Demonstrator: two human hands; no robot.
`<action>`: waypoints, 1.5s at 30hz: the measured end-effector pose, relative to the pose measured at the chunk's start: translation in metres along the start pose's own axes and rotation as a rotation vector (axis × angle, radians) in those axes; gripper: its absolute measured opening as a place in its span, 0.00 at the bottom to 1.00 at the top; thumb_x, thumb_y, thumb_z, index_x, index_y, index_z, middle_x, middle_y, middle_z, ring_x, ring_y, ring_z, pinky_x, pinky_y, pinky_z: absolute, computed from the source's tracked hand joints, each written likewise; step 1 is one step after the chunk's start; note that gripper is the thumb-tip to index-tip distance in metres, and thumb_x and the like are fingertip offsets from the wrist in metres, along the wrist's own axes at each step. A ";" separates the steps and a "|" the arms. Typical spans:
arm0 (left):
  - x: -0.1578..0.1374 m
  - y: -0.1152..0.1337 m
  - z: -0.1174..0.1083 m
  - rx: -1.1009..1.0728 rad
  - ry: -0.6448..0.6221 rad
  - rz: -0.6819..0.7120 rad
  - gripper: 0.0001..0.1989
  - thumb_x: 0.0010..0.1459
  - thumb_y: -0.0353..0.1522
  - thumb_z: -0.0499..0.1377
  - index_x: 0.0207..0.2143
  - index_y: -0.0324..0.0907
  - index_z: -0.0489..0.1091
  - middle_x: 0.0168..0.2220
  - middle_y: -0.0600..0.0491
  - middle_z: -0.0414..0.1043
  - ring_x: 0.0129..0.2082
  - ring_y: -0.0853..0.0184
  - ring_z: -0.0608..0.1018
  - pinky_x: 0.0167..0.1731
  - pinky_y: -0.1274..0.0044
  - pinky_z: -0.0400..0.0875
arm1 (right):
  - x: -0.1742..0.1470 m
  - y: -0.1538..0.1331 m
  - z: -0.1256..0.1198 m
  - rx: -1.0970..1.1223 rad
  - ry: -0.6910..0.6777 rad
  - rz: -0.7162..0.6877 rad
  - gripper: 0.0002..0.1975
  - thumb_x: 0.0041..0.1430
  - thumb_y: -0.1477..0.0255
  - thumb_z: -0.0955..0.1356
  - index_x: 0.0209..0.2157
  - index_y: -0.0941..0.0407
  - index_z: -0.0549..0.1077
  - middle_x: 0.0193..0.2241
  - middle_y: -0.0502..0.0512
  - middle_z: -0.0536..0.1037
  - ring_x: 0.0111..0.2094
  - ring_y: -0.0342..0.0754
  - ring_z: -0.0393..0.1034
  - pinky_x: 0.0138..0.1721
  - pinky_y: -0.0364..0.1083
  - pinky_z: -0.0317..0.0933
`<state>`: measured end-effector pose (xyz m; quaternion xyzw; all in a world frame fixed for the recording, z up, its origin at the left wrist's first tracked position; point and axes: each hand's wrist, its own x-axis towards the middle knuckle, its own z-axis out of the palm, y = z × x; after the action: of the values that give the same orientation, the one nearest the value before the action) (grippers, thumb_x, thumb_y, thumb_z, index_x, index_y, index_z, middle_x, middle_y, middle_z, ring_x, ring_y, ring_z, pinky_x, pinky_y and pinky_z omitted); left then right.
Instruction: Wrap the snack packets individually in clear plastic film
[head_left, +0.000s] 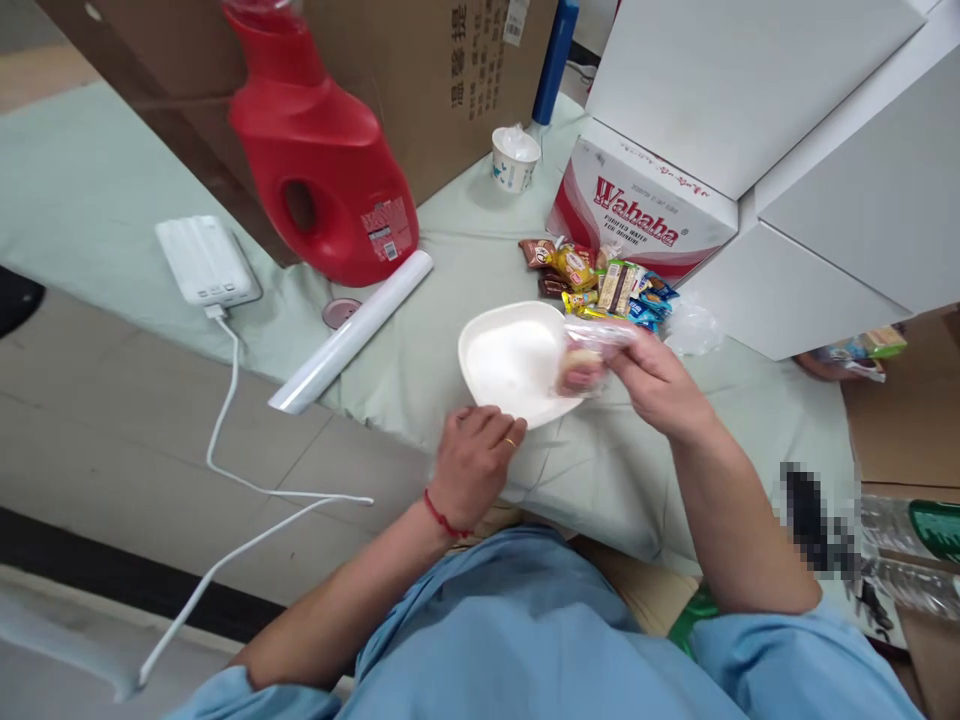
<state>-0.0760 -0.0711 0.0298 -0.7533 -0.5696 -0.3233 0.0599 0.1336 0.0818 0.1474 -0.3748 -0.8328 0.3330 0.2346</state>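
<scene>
A white, rounded square plate (510, 355) lies on the pale green cloth in front of me. My left hand (480, 455), with a ring and a red string bracelet, is closed at its near edge, fingers curled against the rim. Over the plate's right side, my right hand (660, 380) pinches the top of a clear plastic packet (583, 368). Something pink and cream-coloured shows through the packet, too blurred to name. Just behind the plate is a pile of small wrapped snacks (615, 285), with a crumpled clear plastic bag (694, 325) to their right.
A red detergent bottle (330, 170) stands at the back left before a large cardboard box (420, 80). Nearby lie a white roll (352, 335) and a white power bank (206, 260) with its cable. Behind the snacks are a paper cup (515, 160) and a Wahaha water carton (645, 205).
</scene>
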 end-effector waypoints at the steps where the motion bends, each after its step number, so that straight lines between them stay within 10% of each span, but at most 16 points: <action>1: -0.002 0.010 0.001 -0.010 -0.012 0.018 0.12 0.67 0.25 0.57 0.48 0.43 0.76 0.40 0.49 0.81 0.46 0.60 0.77 0.46 0.65 0.64 | 0.013 -0.003 0.011 -0.031 -0.082 0.021 0.18 0.73 0.65 0.61 0.54 0.56 0.76 0.51 0.58 0.80 0.52 0.52 0.74 0.56 0.51 0.65; 6: -0.016 0.030 0.011 -0.035 -0.112 0.020 0.11 0.65 0.24 0.58 0.47 0.42 0.76 0.37 0.49 0.79 0.41 0.60 0.76 0.41 0.66 0.67 | 0.050 -0.001 0.081 -0.469 -0.590 0.270 0.20 0.64 0.75 0.65 0.56 0.61 0.74 0.46 0.64 0.83 0.45 0.54 0.76 0.47 0.47 0.66; 12: -0.027 0.023 0.005 -0.188 0.115 -0.091 0.17 0.64 0.24 0.58 0.53 0.44 0.73 0.53 0.43 0.74 0.56 0.56 0.73 0.53 0.63 0.72 | 0.020 0.007 0.112 -0.751 -0.215 0.045 0.21 0.67 0.74 0.64 0.60 0.62 0.71 0.54 0.69 0.77 0.55 0.61 0.67 0.55 0.54 0.62; 18: -0.036 0.000 0.002 -0.170 0.226 -0.357 0.11 0.66 0.29 0.58 0.50 0.42 0.72 0.49 0.43 0.73 0.52 0.57 0.74 0.54 0.61 0.72 | -0.017 0.023 0.074 -0.681 0.217 0.168 0.18 0.72 0.66 0.62 0.56 0.56 0.75 0.54 0.66 0.75 0.53 0.59 0.67 0.49 0.52 0.63; 25: -0.035 -0.028 0.014 -0.159 0.207 -0.494 0.11 0.69 0.33 0.55 0.48 0.40 0.72 0.47 0.41 0.74 0.52 0.56 0.75 0.55 0.62 0.70 | -0.052 0.066 0.057 -0.464 -0.090 0.430 0.11 0.67 0.70 0.63 0.34 0.56 0.75 0.29 0.55 0.79 0.32 0.49 0.71 0.33 0.43 0.56; 36: -0.046 -0.043 0.053 0.099 0.132 -0.313 0.14 0.59 0.30 0.60 0.49 0.44 0.75 0.52 0.43 0.79 0.55 0.52 0.78 0.53 0.62 0.62 | -0.184 0.137 -0.084 0.160 0.710 0.752 0.13 0.49 0.62 0.73 0.31 0.57 0.75 0.18 0.46 0.71 0.16 0.42 0.61 0.15 0.41 0.56; 40: -0.046 -0.043 0.053 0.130 0.131 -0.280 0.15 0.59 0.29 0.60 0.49 0.44 0.75 0.52 0.42 0.79 0.55 0.52 0.78 0.53 0.63 0.63 | -0.185 0.186 -0.131 0.096 1.035 0.966 0.05 0.42 0.73 0.71 0.24 0.57 0.71 0.15 0.46 0.69 0.15 0.42 0.62 0.14 0.41 0.60; 45: -0.046 -0.043 0.053 0.132 0.123 -0.289 0.16 0.59 0.29 0.60 0.50 0.45 0.74 0.53 0.42 0.79 0.56 0.52 0.78 0.53 0.63 0.63 | -0.153 0.223 -0.138 0.136 1.114 1.017 0.04 0.50 0.73 0.68 0.26 0.55 0.67 0.18 0.49 0.70 0.20 0.46 0.69 0.21 0.44 0.68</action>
<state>-0.0992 -0.0694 -0.0487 -0.6366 -0.6873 -0.3361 0.0968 0.4198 0.1259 0.0549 -0.8104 -0.2932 0.2122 0.4607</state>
